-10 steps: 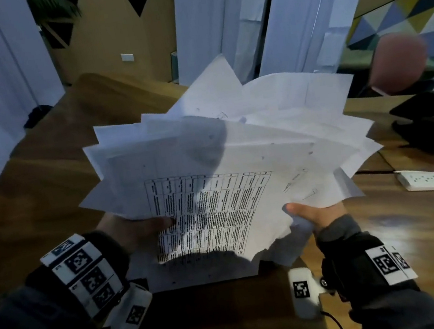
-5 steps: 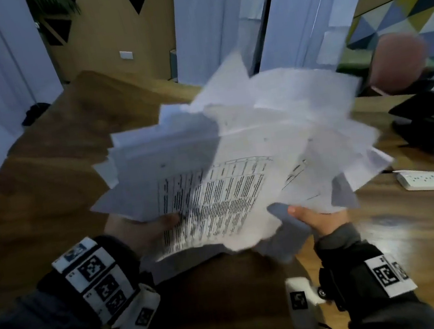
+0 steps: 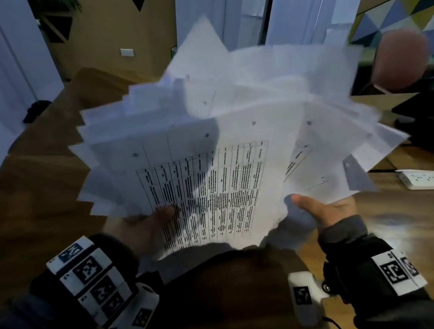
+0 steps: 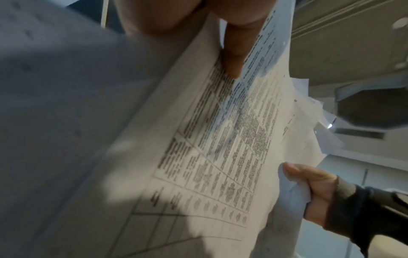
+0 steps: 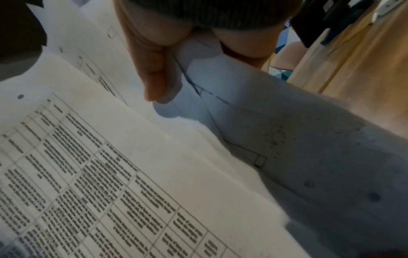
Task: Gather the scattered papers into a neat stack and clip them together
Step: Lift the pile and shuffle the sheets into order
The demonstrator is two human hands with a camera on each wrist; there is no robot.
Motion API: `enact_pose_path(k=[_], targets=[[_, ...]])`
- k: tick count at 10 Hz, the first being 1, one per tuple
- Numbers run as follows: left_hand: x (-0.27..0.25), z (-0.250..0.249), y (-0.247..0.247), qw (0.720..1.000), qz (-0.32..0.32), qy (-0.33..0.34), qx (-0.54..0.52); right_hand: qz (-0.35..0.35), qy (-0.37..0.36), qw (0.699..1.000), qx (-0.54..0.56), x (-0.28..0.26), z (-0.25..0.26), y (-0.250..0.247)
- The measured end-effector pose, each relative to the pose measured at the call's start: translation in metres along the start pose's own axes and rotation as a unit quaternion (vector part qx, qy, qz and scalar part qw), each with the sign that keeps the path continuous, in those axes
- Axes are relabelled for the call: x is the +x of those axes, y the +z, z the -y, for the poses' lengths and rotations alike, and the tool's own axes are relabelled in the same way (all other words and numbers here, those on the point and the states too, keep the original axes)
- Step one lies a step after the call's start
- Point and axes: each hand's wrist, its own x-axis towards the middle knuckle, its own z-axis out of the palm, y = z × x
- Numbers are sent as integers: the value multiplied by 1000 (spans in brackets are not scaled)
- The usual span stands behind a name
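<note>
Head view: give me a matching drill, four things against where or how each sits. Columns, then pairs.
Things:
1. papers
2. left hand
3. power strip
4. right hand

Places or states:
A. lies on the table, at the right edge of the view
B. fanned out, held above the table
C. thumb on the printed sheet, low on its left side
D. grips the lower right of the fan

Pairs: 1-B, 2-C, 3-A, 4-D
</note>
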Motion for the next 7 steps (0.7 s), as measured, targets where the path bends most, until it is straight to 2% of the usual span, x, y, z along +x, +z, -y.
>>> enact_pose_path(k=[1, 2, 3, 4, 5, 6, 7], targets=[[-20, -32, 1, 997, -59, 47, 32, 26, -25, 999, 29, 5, 2, -12], [-16, -29, -7, 994, -34, 102, 15, 92, -22, 995, 21, 3, -1, -14], [-11, -12, -4, 990, 45, 89, 103, 36, 55, 998, 16, 4, -8, -10], [-4, 13, 7, 992, 47, 52, 108, 47, 6, 999, -15, 2, -14, 1], [-2, 19, 9, 994, 65, 44, 70, 47, -20, 999, -17, 2, -18, 0], [1, 24, 3, 995, 63, 66, 39, 37, -17, 999, -9, 6, -24, -9], [7, 30, -3, 997, 44, 61, 30, 66, -58, 996, -30, 5, -26, -16]])
